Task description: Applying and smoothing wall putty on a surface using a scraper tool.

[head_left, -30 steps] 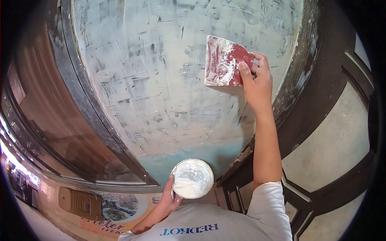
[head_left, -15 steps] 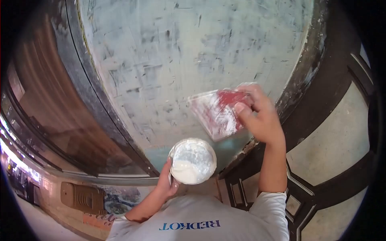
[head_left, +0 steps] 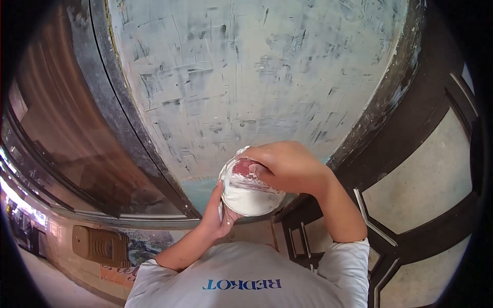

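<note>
A patchy pale blue-grey wall (head_left: 246,77) between dark, worn borders (head_left: 120,102) fills the upper view. Below, a red scraper (head_left: 245,167) lies within the opening of a round tub (head_left: 226,173), toward its far rim, the coated blade facing smooth white paste (head_left: 251,201) along the near rim. The right hand (head_left: 285,161), nearer the scraper, grips it over the tub's right rim; the left hand (head_left: 220,213) clasps the tub's left side, above a pale shirt (head_left: 246,269)
</note>
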Demonstrator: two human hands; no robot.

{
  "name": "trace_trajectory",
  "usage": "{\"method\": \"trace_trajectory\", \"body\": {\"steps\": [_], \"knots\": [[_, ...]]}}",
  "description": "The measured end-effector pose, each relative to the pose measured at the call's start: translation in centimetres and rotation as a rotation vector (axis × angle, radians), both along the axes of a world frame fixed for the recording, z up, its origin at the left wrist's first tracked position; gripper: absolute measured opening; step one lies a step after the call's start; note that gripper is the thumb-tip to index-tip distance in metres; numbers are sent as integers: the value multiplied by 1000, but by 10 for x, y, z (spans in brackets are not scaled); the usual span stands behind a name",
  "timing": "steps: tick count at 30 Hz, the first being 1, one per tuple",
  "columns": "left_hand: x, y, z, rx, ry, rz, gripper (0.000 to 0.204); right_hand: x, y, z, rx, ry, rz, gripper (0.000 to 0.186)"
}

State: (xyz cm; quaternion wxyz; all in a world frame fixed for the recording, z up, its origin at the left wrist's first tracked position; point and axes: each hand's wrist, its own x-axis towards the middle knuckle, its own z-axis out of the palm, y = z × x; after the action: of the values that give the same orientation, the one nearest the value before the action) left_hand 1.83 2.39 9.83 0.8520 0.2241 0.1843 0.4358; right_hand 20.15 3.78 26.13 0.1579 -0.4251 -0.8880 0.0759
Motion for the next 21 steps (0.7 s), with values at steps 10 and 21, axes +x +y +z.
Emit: {"method": "trace_trajectory", "body": {"steps": [10, 21], "knots": [[-4, -1, 5, 34, 28, 28, 58, 2, 7, -1, -55, 3, 128, 27], [-3, 5, 2, 33, -49, 21, 58, 1, 6, 7, 89, -99, 213, 31]]}}
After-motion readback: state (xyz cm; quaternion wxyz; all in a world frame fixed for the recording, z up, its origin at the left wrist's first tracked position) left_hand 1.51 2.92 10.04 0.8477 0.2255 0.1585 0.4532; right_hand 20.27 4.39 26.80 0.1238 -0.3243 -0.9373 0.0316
